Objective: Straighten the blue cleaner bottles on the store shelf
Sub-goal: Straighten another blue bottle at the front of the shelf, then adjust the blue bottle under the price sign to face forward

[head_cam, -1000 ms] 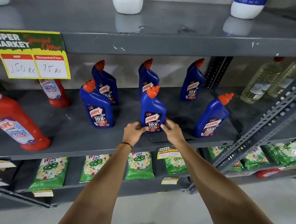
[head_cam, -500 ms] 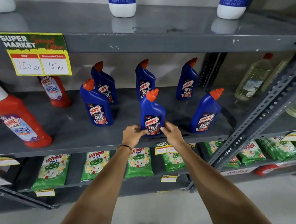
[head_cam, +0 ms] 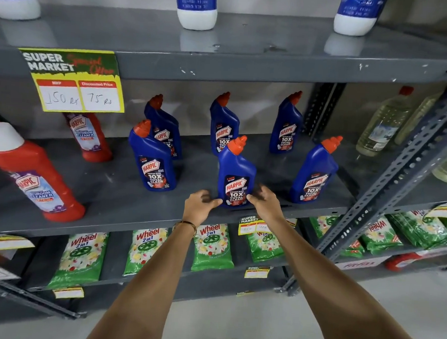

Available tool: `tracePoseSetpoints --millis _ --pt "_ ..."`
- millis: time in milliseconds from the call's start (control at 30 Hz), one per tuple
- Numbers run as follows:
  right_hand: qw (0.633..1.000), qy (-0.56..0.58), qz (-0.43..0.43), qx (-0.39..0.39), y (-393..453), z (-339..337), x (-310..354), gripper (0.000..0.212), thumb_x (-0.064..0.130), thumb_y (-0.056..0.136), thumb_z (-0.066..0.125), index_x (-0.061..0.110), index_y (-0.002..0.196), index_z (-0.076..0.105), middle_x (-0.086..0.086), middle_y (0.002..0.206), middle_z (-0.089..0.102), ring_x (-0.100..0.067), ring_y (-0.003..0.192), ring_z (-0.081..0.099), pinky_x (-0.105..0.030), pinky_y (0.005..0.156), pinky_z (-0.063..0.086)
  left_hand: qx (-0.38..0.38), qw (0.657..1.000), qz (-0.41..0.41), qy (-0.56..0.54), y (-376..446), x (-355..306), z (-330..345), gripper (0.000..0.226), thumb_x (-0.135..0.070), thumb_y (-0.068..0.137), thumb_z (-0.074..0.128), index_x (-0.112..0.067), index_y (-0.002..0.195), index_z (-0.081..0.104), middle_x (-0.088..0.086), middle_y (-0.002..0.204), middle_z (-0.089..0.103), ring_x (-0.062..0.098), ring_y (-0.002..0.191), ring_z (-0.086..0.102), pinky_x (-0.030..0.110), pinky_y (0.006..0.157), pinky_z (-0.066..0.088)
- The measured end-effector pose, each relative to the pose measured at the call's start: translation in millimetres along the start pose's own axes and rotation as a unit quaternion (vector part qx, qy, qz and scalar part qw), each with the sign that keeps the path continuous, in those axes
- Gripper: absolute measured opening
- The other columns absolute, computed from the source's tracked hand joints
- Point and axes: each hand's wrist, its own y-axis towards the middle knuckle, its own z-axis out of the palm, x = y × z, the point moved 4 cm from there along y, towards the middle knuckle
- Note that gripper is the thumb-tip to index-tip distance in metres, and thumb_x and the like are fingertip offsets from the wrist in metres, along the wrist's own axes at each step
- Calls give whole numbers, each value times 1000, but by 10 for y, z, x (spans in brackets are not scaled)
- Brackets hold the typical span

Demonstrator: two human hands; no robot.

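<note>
Several blue cleaner bottles with orange caps stand on the grey middle shelf [head_cam: 110, 207], in a front row and a back row. The front middle bottle [head_cam: 236, 170] stands upright near the shelf edge with its label facing me. My left hand [head_cam: 200, 204] presses its fingertips on the bottle's lower left side. At the lower right side, my right hand [head_cam: 265, 202] holds it with slightly blurred fingers. The front left bottle [head_cam: 152, 165] and front right bottle [head_cam: 313, 175] stand apart from it. Behind are the back left [head_cam: 164, 129], back middle [head_cam: 224, 122] and back right [head_cam: 286, 126] bottles.
Two red cleaner bottles [head_cam: 33, 176] stand at the left under a yellow price sign [head_cam: 73, 81]. White-and-blue bottles [head_cam: 197, 8] sit on the top shelf. Clear bottles [head_cam: 385, 121] are at the right behind a slanted metal upright [head_cam: 399, 185]. Green detergent packs [head_cam: 207, 247] fill the lower shelf.
The front middle bottle has turned so its label faces me more squarely. Both hands stayed at its base; the right hand's fingers have spread a little.
</note>
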Motion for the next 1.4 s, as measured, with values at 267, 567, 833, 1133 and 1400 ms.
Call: tracePoseSetpoints --millis 267,567,833,1133,1400 --pt "982 41 51 -180 -410 253 97 48 19 89 58 1 132 44 -18 132 56 -33 123 51 -37 100 40 -24 999 -5 29 -28 280 -736 56 -32 80 68 -3 126 53 16 130 58 27 122 53 37 104 41" --pt "984 24 40 -173 -717 1090 386 30 19 91 54 5 117 55 -19 129 58 -33 117 54 -33 87 41 -29 999 3 44 -75 551 -1395 59 -33 82 65 0 129 49 18 133 56 30 125 50 38 102 39" --pt "997 21 21 -76 -415 1659 740 45 20 92 52 3 134 44 -17 138 51 -29 126 49 -33 99 40 -52 998 -10 24 176 607 -1709 47 -31 82 66 1 116 58 17 120 62 31 117 54 38 96 43" --pt "999 -13 -3 46 -8 1968 924 59 19 91 55 10 144 30 -13 148 40 -25 135 40 -35 112 34 -20 1000 22 9 529 470 -1709 44 -25 83 65 -11 122 54 9 127 61 26 119 55 35 98 43" --pt "998 -21 -28 58 76 2003 928 46 23 92 53 11 135 45 -12 132 57 -24 120 55 -30 97 41 -9 998 11 -57 595 492 -1632 36 -6 87 57 -3 123 49 14 127 60 21 113 56 27 92 42"
